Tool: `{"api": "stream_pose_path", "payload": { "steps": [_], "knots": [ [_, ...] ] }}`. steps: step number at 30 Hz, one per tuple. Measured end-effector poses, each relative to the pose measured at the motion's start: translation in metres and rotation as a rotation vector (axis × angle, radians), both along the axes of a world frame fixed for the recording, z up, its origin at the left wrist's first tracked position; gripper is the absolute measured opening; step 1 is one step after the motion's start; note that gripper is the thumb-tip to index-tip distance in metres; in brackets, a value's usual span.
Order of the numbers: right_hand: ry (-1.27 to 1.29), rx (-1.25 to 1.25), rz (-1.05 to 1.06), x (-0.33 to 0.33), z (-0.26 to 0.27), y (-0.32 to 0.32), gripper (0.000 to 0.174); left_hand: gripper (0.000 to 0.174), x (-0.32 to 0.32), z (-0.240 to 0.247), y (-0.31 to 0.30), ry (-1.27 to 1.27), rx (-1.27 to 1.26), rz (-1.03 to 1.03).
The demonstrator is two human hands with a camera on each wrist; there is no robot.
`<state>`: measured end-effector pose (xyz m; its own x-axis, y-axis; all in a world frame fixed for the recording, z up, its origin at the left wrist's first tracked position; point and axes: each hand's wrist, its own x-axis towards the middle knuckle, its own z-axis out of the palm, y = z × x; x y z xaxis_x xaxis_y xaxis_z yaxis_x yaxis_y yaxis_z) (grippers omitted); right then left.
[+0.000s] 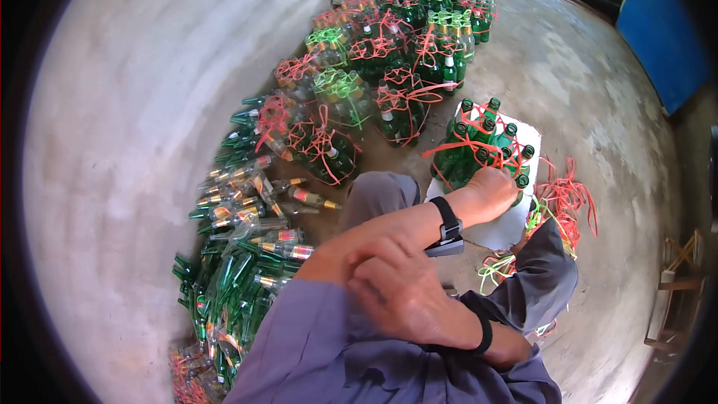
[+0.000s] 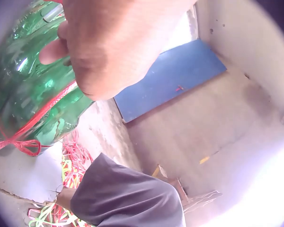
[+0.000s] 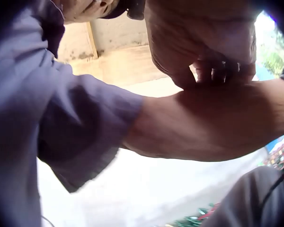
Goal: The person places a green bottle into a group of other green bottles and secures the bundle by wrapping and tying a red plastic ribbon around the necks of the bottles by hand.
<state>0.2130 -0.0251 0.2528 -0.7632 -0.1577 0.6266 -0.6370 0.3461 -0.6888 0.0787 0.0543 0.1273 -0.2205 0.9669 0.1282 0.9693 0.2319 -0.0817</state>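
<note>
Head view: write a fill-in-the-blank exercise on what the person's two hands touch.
1. The left hand curls over a bundle of green glass bottles tied with ____ string.
2. The bundle stands on a flat sheet of ____ colour.
3. The right hand lies on the ____ of the left arm.

Missing words: red; white; forearm.

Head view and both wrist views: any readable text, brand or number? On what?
No text can be read.
On the loose green bottles: neck labels too small and blurred.
On the tied bottle bundle: no print shows.
On the wrist camera: no legible marking.
</note>
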Motion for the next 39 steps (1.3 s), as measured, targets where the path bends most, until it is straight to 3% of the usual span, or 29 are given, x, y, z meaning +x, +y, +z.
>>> {"api": "stream_pose_path", "payload": {
  "steps": [3, 5, 8, 10, 12, 13, 15, 16, 18, 20, 22, 24, 26, 31, 33, 37, 39],
  "knots": [
    [-0.02, 0.016, 0.02, -0.006, 0.006, 0.006, 0.018, 0.02, -0.002, -0.001, -0.002, 0.001, 0.046, 0.005],
    [0.015, 0.12, -0.194, -0.021, -0.004, 0.019, 0.015, 0.02, 0.002, 0.006, -0.004, -0.018, 0.035, 0.028],
    [-0.001, 0.134, -0.253, -0.022, -0.02, 0.013, 0.013, 0.02, -0.001, 0.007, -0.004, -0.069, 0.065, 0.012],
    [0.02, 0.114, -0.203, -0.01, -0.019, 0.002, 0.011, 0.019, -0.002, 0.004, -0.005, -0.089, 0.1, 0.003],
    [-0.006, -0.048, 0.111, 0.001, -0.015, -0.006, 0.012, 0.017, -0.002, 0.003, -0.005, -0.11, 0.129, 0.0],
    [-0.006, -0.049, 0.09, 0.002, -0.013, 0.0, 0.012, 0.016, -0.002, 0.004, -0.005, -0.11, 0.122, 0.027],
    [-0.071, -0.206, 0.312, 0.007, -0.011, 0.017, 0.01, 0.018, -0.002, 0.006, -0.004, -0.125, 0.091, 0.057],
    [-0.076, -0.204, 0.299, 0.009, -0.013, 0.03, 0.01, 0.018, -0.003, 0.006, -0.004, -0.131, 0.094, 0.045],
    [-0.246, -0.366, 0.1, 0.015, -0.026, 0.061, 0.01, 0.02, -0.006, 0.002, -0.003, -0.184, 0.124, 0.072],
    [-0.494, -0.712, -0.177, 0.018, -0.052, 0.085, 0.013, 0.019, -0.01, -0.006, -0.002, -0.231, 0.111, 0.08],
    [-0.631, -0.777, -0.51, 0.017, -0.083, 0.121, 0.021, 0.011, -0.013, -0.01, 0.0, -0.281, 0.222, 0.124],
    [-0.7, -0.955, -0.61, 0.012, -0.123, 0.149, 0.023, 0.01, -0.015, -0.009, 0.0, -0.321, 0.204, 0.156],
    [-0.761, -1.107, -0.62, 0.009, -0.144, 0.162, 0.024, 0.01, -0.018, -0.005, 0.001, -0.548, 0.169, 0.254],
    [-0.872, -1.463, -0.48, -0.011, -0.172, 0.169, 0.036, 0.008, -0.024, -0.007, 0.002, -0.582, 0.127, 0.241],
    [-0.787, -1.583, -0.43, -0.021, -0.173, 0.163, 0.038, 0.009, -0.022, 0.01, 0.004, -0.836, -0.001, 0.339],
    [-0.761, -1.58, -0.488, -0.026, -0.181, 0.155, 0.04, 0.01, -0.025, 0.01, 0.003, -0.875, 0.001, 0.317],
    [-0.756, -1.457, -0.537, -0.026, -0.179, 0.152, 0.043, 0.012, -0.027, 0.009, 0.003, -0.883, -0.013, 0.293]
  ]
}}
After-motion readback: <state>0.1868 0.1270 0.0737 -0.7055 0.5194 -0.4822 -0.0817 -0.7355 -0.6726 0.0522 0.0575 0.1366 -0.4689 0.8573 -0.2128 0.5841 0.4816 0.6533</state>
